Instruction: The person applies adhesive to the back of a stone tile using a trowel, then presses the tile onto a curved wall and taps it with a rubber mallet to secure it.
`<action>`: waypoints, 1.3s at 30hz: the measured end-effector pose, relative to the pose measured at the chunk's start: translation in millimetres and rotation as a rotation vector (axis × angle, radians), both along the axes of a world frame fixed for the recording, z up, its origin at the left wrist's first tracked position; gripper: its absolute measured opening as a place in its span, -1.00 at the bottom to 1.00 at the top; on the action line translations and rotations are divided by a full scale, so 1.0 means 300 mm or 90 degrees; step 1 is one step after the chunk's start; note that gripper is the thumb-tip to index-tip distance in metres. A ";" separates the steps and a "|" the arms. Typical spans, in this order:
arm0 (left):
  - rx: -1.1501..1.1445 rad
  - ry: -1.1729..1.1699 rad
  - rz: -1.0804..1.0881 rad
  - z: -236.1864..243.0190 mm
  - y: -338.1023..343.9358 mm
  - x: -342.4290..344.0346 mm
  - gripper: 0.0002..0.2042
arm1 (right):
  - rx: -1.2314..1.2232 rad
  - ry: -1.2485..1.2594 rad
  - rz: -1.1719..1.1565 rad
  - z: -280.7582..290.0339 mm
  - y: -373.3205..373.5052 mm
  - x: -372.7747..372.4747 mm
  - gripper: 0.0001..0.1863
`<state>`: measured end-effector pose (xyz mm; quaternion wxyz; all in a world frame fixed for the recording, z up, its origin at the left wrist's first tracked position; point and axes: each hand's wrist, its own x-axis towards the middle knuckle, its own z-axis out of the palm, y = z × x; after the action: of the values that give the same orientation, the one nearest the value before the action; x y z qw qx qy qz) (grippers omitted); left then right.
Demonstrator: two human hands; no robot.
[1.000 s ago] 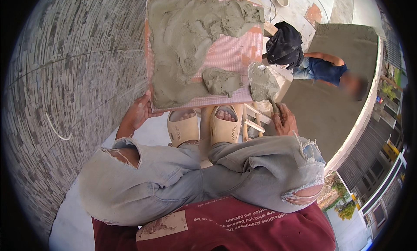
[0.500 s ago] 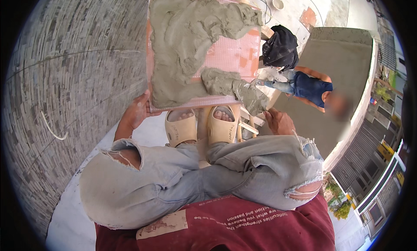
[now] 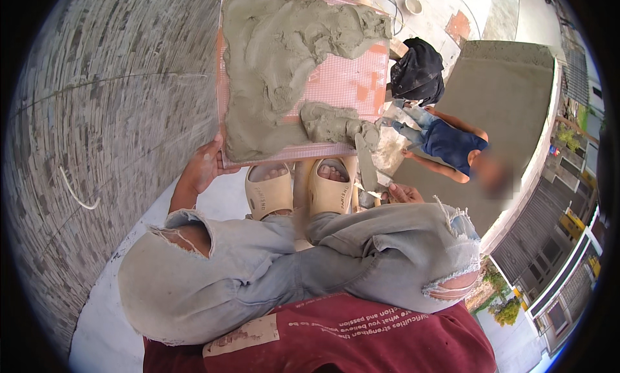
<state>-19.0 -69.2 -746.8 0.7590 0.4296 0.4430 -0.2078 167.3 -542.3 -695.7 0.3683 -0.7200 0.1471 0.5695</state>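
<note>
A square pink mesh-patterned panel [image 3: 352, 76], spread with wet grey mortar [image 3: 258, 63] around a bare patch, is above my sandalled feet. My left hand [image 3: 201, 163] grips its lower left corner. My right hand [image 3: 400, 193], below the panel's lower right corner and partly behind my knee, is closed on a trowel [image 3: 367, 166], its blade tilted on edge with mortar on it, by the mortar lump at that corner.
A grey striped stone wall [image 3: 110, 102] fills the left. To the right below, a person in dark blue [image 3: 452, 147] is on a grey cemented surface [image 3: 497, 89] near black cloth [image 3: 416, 70]. A white bucket [image 3: 413, 5] and wooden ladder parts [image 3: 354, 199] show beyond.
The trowel came inward to the panel's corner lump, then turned steeply downward as my right hand dropped and shifted slightly left. The other person's body and arms have moved lower left.
</note>
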 end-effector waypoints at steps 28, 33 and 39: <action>-0.007 -0.001 -0.007 -0.017 0.004 0.003 -0.33 | -0.226 -0.433 0.623 0.138 0.242 0.103 -0.67; -0.019 -0.011 -0.002 0.002 0.003 -0.016 -0.33 | -0.073 -0.622 0.571 0.197 0.241 0.099 -0.73; -0.026 -0.005 -0.005 -0.006 0.006 -0.011 -0.33 | 0.087 -0.790 0.717 0.137 0.260 0.171 -0.79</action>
<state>-22.3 -67.5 -748.5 0.7684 0.4166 0.4340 -0.2182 218.5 -464.3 -654.7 0.0858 -0.8443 -0.4986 0.1765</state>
